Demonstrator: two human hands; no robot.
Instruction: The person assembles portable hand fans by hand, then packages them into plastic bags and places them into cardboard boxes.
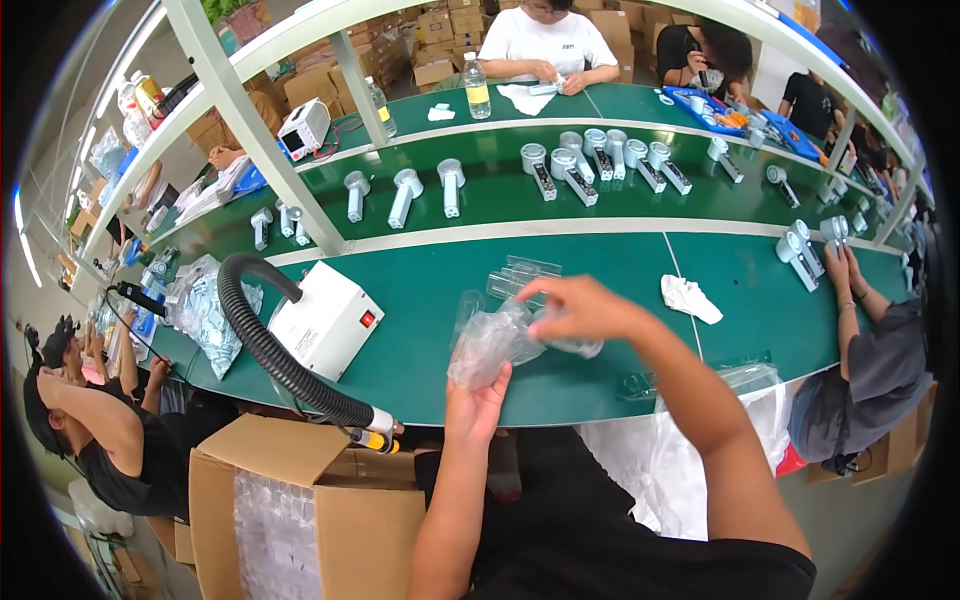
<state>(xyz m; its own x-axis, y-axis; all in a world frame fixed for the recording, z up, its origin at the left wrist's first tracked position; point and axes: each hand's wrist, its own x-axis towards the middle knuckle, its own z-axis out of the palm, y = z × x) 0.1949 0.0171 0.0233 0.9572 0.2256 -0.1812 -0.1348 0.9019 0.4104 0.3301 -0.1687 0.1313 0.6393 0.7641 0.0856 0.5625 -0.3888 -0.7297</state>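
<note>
Over the green workbench (440,265), my left hand (478,402) grips a crumpled clear plastic bag (492,345) from below, palm up. My right hand (590,308) comes in from the right, its bent fingers closed on the bag's upper right edge. Part of the clear film hangs beneath that hand. Whether anything lies inside the bag cannot be made out. Just behind the bag, several clear rigid plastic pieces (522,272) lie on the bench.
A white machine (327,320) with a black ribbed hose (262,330) stands left. An open carton (335,520) of clear plastic pieces sits lower left. A white cloth (690,298) lies right. Several pale-blue handheld devices (451,186) stand along the conveyor behind. Co-workers sit around.
</note>
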